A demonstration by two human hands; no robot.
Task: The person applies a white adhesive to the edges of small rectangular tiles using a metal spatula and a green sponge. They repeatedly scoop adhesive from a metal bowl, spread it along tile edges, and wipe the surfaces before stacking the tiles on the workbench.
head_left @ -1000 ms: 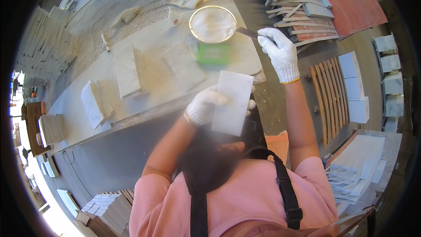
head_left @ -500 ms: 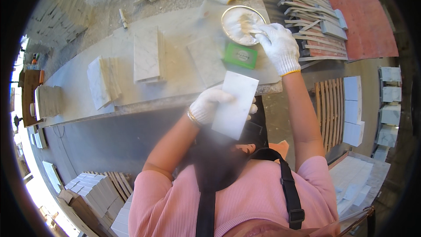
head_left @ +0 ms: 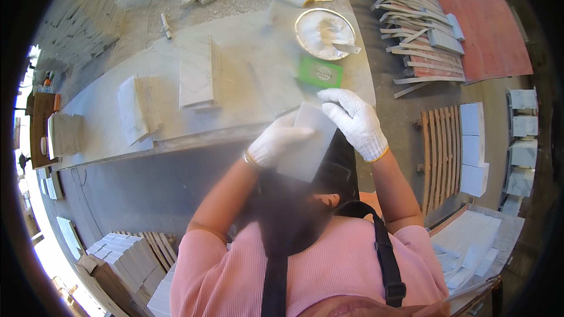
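Dusty workbench (head_left: 236,85) across upper left of frame. At centre, white tile (head_left: 309,148) clamped by left edge in left gloved hand (head_left: 275,143); right gloved hand (head_left: 356,124) at upper right corner, cannot tell if gripping.

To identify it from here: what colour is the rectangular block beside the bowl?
The block is bright green, seen best in the head view.
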